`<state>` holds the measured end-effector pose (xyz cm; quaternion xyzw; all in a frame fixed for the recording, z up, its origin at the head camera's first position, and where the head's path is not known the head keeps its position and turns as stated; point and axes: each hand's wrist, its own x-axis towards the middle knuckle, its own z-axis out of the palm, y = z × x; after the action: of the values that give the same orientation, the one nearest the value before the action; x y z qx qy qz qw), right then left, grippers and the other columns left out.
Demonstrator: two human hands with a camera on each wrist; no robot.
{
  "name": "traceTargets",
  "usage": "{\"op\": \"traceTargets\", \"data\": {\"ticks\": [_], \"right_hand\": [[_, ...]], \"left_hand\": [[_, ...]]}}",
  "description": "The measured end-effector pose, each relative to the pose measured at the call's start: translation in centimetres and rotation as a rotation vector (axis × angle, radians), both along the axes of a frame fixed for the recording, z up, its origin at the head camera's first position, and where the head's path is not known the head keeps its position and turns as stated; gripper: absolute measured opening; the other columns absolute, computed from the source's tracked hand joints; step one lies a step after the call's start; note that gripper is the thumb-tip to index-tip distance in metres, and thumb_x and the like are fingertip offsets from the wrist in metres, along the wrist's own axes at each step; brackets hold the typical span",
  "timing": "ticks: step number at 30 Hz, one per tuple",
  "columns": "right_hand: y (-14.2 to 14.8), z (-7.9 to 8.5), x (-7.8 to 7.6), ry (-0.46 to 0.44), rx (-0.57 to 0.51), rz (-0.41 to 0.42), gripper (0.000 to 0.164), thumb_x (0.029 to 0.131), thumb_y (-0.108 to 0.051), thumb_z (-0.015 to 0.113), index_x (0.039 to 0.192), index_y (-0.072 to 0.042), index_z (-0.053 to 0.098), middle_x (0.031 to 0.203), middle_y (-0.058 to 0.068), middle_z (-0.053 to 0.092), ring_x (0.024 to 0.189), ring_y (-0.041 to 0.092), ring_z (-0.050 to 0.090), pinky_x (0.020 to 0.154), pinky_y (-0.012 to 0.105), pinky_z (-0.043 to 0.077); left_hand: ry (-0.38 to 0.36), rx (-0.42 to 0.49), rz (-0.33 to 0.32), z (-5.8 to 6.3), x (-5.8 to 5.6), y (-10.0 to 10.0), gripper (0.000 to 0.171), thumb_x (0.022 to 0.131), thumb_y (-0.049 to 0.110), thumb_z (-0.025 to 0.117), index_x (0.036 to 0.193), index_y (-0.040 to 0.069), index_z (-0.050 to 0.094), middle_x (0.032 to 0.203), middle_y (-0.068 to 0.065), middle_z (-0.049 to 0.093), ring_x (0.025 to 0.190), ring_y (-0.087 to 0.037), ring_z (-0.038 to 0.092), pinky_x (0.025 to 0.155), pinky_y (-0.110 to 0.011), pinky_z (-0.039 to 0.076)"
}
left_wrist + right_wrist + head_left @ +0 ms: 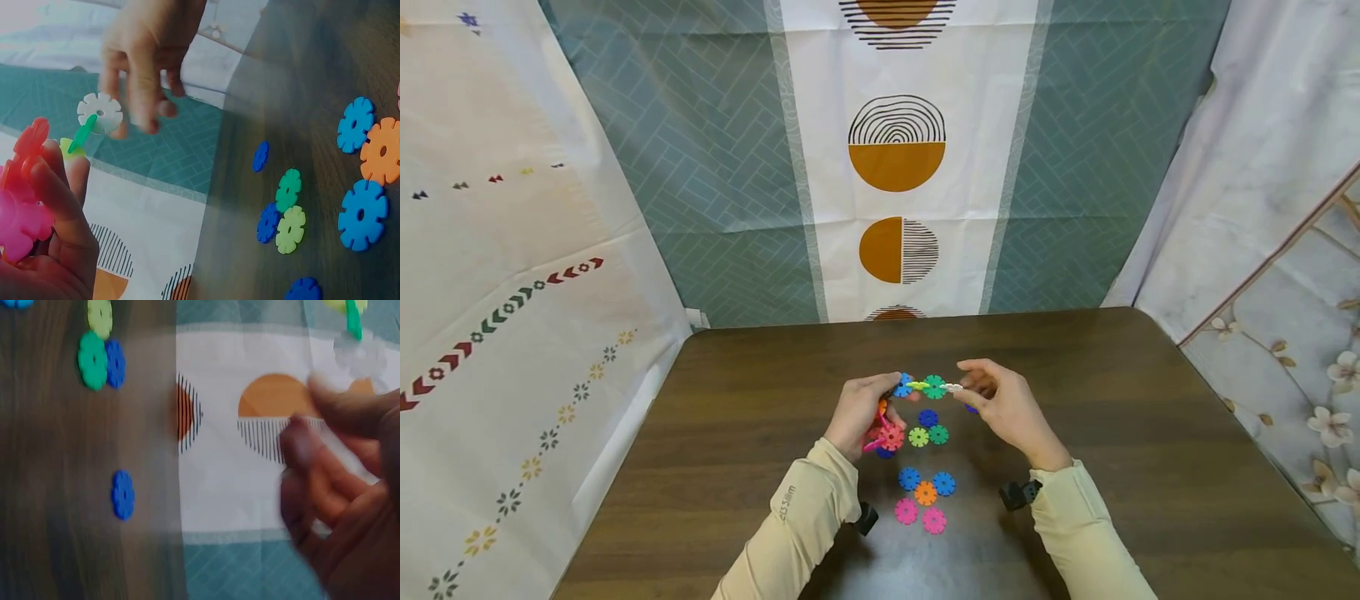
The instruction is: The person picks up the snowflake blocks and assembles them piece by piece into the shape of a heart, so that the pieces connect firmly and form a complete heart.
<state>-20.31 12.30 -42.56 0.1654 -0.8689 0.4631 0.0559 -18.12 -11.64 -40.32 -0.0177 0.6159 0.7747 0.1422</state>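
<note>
My left hand (855,412) grips a linked chain of plastic notched flower discs. Red (28,150) and pink discs (22,228) of it show at the palm in the left wrist view. Beyond the fingertips, blue, yellow-green, green (935,387) and white discs (107,120) stretch rightward in a row, slotted edge to edge. Beside the white end disc is my right hand (1011,408), thumb and fingers spread and slightly bent. The right wrist view is blurred, but nothing shows between those fingers, and the white disc lies past the thumb.
Loose discs lie on the dark wooden table (760,367): dark blue (928,418), green (938,434) and yellow-green (918,437) ones. Nearer are blue (909,478), orange (926,493) and pink ones (934,521). Another dark blue disc (123,495) sits by the right hand. Patterned cloths hang around the table.
</note>
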Motion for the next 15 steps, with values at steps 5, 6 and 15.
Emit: {"op": "traceTargets", "data": {"ticks": [5,6,15], "right_hand": [[1.4,-1.3,-1.5,-0.143,0.166,-0.048,0.043,0.091,-0.016,0.07,0.128,0.0,0.057,0.108,0.013,0.064,0.094,0.027,0.06,0.082,0.044,0.054],[1.7,-1.7,-1.8,-0.17,0.188,-0.054,0.044,0.091,-0.016,0.07,0.129,0.001,0.056,0.111,0.016,0.063,0.097,0.029,0.06,0.085,0.046,0.052],[2.3,-4.4,-3.1,-0.291,0.265,-0.116,0.049,0.09,-0.021,0.071,0.129,0.003,0.055,0.112,0.022,0.059,0.091,0.03,0.056,0.084,0.048,0.05]], "left_hand": [[-0.01,0.005,0.011,-0.1,0.0,-0.2,0.045,0.096,0.031,0.059,0.126,-0.003,0.061,0.095,-0.015,0.073,0.045,-0.012,0.062,0.044,-0.025,0.052],[-0.009,0.01,0.012,-0.1,0.1,-0.2,0.045,0.096,0.03,0.059,0.126,-0.003,0.061,0.095,-0.015,0.073,0.045,-0.012,0.062,0.044,-0.025,0.052],[-0.007,0.038,0.002,-0.1,0.2,-0.6,0.047,0.097,0.029,0.058,0.13,-0.005,0.057,0.098,-0.017,0.072,0.045,-0.011,0.061,0.042,-0.022,0.049]]}}
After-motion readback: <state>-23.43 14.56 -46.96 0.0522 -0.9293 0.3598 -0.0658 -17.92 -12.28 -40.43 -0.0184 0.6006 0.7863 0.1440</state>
